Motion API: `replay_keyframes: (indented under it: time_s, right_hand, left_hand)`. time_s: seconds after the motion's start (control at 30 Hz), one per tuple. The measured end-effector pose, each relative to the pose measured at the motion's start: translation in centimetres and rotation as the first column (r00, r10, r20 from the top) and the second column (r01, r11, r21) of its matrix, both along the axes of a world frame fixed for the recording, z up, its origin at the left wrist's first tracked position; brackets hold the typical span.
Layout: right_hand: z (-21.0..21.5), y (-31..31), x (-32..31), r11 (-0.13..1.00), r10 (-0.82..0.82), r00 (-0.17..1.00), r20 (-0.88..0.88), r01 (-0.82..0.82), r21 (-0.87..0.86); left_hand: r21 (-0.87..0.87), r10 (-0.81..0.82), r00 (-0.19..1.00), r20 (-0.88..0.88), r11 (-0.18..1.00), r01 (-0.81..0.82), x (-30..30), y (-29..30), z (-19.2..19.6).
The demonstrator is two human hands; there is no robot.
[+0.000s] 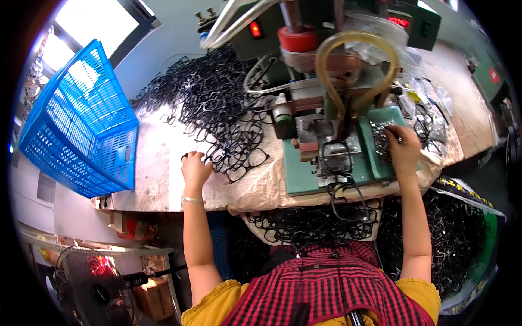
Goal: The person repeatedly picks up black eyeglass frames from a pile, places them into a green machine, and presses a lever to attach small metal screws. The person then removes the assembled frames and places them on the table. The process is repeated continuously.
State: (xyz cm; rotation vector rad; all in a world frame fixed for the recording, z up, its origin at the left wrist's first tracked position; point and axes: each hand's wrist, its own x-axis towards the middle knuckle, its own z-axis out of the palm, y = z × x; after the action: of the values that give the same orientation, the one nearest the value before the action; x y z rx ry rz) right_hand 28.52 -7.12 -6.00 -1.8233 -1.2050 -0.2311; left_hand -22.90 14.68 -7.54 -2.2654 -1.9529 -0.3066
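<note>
My left hand [196, 170] is at the near left edge of a heap of black eyeglass frames [209, 89], fingers curled round a black eyeglass frame [204, 158] that they mostly hide. Over on the right, my right hand [404, 148] dips into a green tray [385, 169] of small shiny metal parts [379, 136]. Its thumb and fingers are pinched together; whatever is between them is too small to make out. Between the hands stands a green press machine [304, 179], with a black eyeglass frame [337, 157] at its metal fixture and another [350, 202] hanging at the bench edge.
A blue plastic basket [115, 136] lies tipped at the left. Many more frames fill my lap [310, 225] and a sack [451, 233] at the lower right. A yellowish hose [356, 37] loops before the press. A black fan [92, 288] stands lower left.
</note>
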Motion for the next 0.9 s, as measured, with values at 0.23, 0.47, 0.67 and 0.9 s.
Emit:
replay_keyframes:
  time_s: [0.23, 0.47, 0.67, 0.9]
  right_hand:
    - [-1.6, -5.0, 0.4, 0.995, -0.024, 0.927, -0.375, 0.057, 0.077]
    - [-0.1, -2.4, -0.3, 0.992, -0.124, 0.989, 0.082, 0.123, 0.014]
    - [0.0, -3.6, -1.2, 0.993, -0.034, 0.947, -0.319, 0.068, 0.098]
    - [6.2, 1.1, -8.2, 0.879, 0.448, 0.776, -0.443, -0.293, 0.376]
  left_hand:
    - [0.154, -0.012, 0.947, 0.320, 0.987, -0.040, -0.7, -0.2, -3.8]
    - [0.328, -0.070, 0.981, 0.183, 0.945, 0.006, 2.2, -2.2, 0.3]
    - [0.451, -0.362, 0.679, 0.639, 0.891, 0.051, 5.4, -6.7, 2.6]
    - [0.530, -0.460, -0.329, 0.824, 0.832, 0.164, 18.2, -11.2, 11.7]
